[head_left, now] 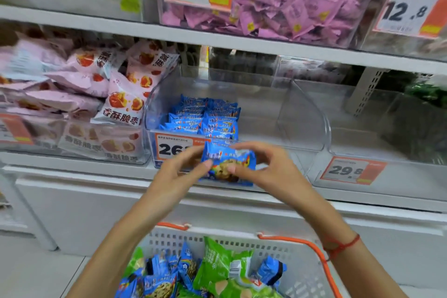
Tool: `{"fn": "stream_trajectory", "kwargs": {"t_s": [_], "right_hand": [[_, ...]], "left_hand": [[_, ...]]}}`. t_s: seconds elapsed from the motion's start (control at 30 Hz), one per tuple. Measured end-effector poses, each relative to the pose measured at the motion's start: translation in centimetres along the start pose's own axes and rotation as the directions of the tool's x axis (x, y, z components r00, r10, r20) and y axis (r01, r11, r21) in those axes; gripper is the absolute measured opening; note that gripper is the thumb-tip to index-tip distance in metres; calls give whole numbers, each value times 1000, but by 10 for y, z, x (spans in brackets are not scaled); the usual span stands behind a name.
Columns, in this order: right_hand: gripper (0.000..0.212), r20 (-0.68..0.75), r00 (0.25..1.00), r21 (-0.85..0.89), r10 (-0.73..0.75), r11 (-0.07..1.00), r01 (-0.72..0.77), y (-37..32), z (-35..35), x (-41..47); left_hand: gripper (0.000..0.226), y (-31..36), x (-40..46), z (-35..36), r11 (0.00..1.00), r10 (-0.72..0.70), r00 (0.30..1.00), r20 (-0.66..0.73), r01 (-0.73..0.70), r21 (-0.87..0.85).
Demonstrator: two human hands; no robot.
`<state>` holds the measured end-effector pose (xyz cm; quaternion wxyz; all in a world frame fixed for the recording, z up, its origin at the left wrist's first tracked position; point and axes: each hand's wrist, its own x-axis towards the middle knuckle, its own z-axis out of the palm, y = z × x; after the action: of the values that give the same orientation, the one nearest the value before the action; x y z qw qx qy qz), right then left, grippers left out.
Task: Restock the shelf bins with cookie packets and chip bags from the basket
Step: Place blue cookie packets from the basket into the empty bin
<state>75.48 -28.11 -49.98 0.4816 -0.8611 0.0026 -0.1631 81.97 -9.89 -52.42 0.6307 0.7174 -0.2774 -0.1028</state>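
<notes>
I hold a small stack of blue cookie packets (228, 164) between both hands, just in front of the clear middle shelf bin (302, 126). My left hand (180, 172) pinches the stack's left side and my right hand (268, 164) grips its right side. Inside the bin, blue cookie packets (203, 116) stand in neat rows at its left part. Below, the white basket (244, 242) with orange handles holds more blue cookie packets (159, 278) and green chip bags (217, 266).
Pink-and-white snack bags (121, 94) fill the bin to the left. To the right stands a clear bin with a 29.8 price tag (353, 170). On the upper shelf is a bin of purple packets (290, 5). A white cabinet front (96, 213) lies under the shelf.
</notes>
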Motion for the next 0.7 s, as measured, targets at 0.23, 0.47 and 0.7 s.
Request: {"fn": "stream_trajectory", "kwargs": {"t_s": [0.23,0.47,0.7], "right_hand": [[28,33,990,-277,-138,950,142,-46,-45,73],[27,184,983,-551,-23,825,123,-32,-48,109],[27,-13,988,-662,155,739,-125,-2,-80,132]], "left_hand": [[16,62,74,-29,906,233,971,57,-238,351],[9,51,125,-19,865,155,985,81,-175,471],[38,24,138,-12,553,152,988,40,-119,825]]}}
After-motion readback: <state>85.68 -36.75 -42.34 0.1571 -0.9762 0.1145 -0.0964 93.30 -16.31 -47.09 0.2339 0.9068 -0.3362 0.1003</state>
